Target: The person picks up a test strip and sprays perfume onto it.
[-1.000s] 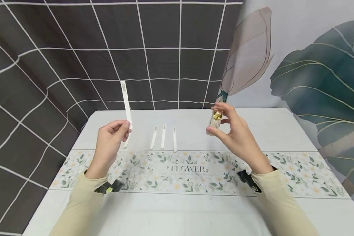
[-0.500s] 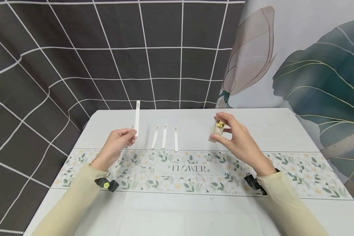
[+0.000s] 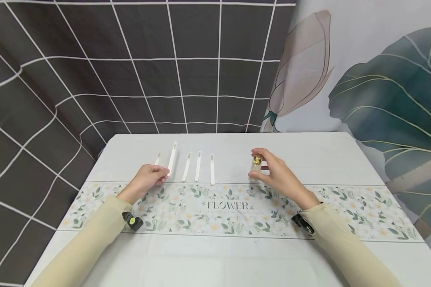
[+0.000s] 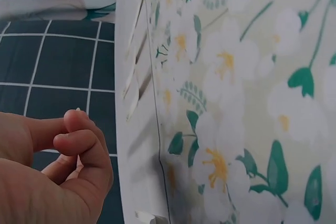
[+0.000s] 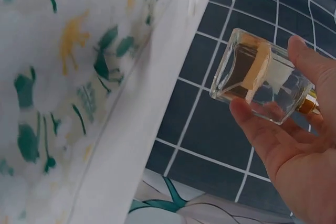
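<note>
My left hand [image 3: 147,181] pinches the near end of a white perfume test strip [image 3: 172,157] between thumb and fingers. The strip slants upward from the fingertips, with small print at its far end. In the left wrist view the fingers hide nearly all of it. Another strip [image 3: 158,158] lies just left of it, partly behind the hand. To the right, three more strips [image 3: 198,166] lie side by side. My right hand [image 3: 278,175] grips a clear glass perfume bottle [image 5: 257,74] with a gold neck [image 3: 257,160], thumb and fingers around its sides. Whether its base touches the table cannot be told.
A white tablecloth [image 3: 215,263] covers the table, with a floral band [image 3: 233,223] lettered "FLOWER" across it. Behind hangs a dark cloth [image 3: 197,79] with white grid lines. A leaf-printed curtain [image 3: 398,99] hangs at the right.
My left hand has lowered the pinched strip towards the table and shifted right, beside the loose strips. The right hand has brought the bottle lower and slightly left.
</note>
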Available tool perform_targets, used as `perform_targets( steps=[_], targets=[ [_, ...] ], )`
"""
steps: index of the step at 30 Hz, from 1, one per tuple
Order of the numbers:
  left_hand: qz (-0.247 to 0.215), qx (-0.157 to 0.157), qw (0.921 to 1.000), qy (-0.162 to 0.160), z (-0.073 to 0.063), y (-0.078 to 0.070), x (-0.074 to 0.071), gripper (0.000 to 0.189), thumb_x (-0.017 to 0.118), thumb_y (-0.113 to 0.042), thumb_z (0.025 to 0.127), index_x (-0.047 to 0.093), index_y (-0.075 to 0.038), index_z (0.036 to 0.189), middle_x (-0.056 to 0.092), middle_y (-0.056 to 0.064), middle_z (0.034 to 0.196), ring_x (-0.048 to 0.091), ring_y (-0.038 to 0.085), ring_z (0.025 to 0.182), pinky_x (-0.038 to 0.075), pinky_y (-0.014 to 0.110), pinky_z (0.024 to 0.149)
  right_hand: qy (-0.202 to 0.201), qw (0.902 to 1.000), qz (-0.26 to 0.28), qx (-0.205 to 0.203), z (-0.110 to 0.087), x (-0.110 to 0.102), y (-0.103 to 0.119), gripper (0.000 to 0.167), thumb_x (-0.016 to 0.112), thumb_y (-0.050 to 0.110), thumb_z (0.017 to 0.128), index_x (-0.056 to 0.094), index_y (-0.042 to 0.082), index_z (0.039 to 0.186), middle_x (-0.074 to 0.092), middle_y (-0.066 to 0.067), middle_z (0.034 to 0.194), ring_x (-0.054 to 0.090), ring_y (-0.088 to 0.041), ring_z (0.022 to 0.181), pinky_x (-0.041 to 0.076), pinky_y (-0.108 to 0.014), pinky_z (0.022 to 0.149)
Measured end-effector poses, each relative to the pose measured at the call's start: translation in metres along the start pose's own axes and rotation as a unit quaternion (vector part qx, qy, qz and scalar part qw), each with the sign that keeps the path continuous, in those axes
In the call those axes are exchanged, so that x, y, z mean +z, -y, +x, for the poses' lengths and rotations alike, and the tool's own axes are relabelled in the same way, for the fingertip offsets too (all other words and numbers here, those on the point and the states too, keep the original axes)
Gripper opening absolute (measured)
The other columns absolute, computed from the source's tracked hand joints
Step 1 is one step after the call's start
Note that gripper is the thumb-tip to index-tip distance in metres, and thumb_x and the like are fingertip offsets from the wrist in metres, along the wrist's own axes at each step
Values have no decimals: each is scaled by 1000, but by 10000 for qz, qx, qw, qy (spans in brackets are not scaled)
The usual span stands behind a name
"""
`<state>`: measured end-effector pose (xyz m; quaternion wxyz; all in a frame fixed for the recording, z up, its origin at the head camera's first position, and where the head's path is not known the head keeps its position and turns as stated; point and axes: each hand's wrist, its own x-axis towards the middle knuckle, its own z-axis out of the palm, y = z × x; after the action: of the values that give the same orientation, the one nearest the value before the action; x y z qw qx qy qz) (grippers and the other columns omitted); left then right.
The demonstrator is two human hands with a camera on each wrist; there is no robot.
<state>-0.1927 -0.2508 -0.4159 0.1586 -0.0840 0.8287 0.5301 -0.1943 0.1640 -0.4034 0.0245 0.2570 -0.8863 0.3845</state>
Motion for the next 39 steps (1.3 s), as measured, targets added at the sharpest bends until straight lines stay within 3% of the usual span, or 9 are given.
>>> perform_targets(
  steps=[9, 19, 26, 39],
  targets=[
    [246, -91, 9996, -82, 6, 7, 4, 27, 61, -13, 101, 68, 10, 114, 68, 4, 81, 55, 7, 67, 49, 19, 66, -38, 9997, -207, 134, 1, 13, 0, 75, 81, 21, 88, 40, 6, 149, 56, -16, 141, 57, -31, 128, 55, -43, 96],
    [420, -329, 9985, 103, 10, 13, 5, 28, 61, -12, 100, 65, 11, 115, 66, 4, 80, 56, 8, 67, 48, 20, 63, 73, 9982, -326, 504, -3, 21, -6, 73, 78, 18, 91, 38, 4, 150, 53, -20, 144, 59, -35, 126, 55, -46, 96],
    [664, -437, 9967, 133, 11, 17, 6, 22, 62, -15, 99, 63, 5, 110, 65, 3, 80, 56, 10, 65, 47, 22, 63, 181, 9972, -284, 665, -6, 26, -11, 74, 78, 18, 91, 37, 6, 152, 51, -20, 148, 59, -36, 126, 54, -46, 98],
    [1112, -239, 9933, 202, 10, 13, 4, 17, 63, -14, 98, 64, 2, 100, 68, 3, 74, 57, 11, 60, 46, 25, 60, 224, 9971, -279, 675, -11, 30, -17, 74, 76, 15, 93, 35, 4, 153, 50, -21, 149, 56, -37, 130, 53, -47, 100]
  ],
)
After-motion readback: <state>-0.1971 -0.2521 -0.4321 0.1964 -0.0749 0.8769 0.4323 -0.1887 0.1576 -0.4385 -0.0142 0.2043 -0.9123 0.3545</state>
